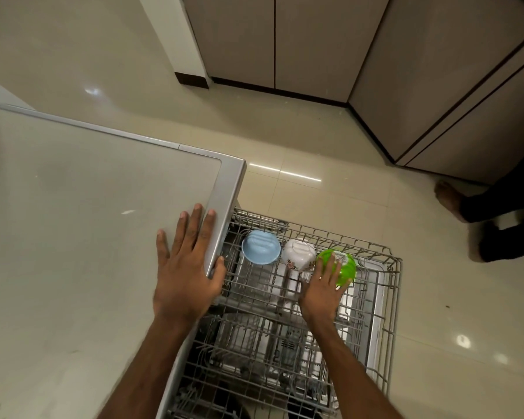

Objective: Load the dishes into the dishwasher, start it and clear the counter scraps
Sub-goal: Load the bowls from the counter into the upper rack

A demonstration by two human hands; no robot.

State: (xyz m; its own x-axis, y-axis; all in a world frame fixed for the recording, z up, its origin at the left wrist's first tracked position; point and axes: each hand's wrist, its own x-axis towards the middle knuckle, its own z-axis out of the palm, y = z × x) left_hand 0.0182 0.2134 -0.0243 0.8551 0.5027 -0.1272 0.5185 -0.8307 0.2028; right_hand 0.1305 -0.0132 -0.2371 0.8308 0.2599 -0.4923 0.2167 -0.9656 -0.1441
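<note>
Below, left hand [183, 267] flat on pale countertop [73, 222], right hand [322, 290] gripping green bowl [347, 267], glossy tiled floor [436, 328].

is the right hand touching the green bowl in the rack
Touching. The head view shows the right hand with its fingers lying across the upturned green bowl, no gap between them.

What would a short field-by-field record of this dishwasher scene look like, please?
rack: wire rack pulled out
bowls: blue bowl, white floral bowl, green bowl, upside down in a row at the rack's far end
left hand: flat on the countertop, thumb over its edge
right hand: fingers spread over the green bowl
bystander: bare foot on the floor, far right
</note>
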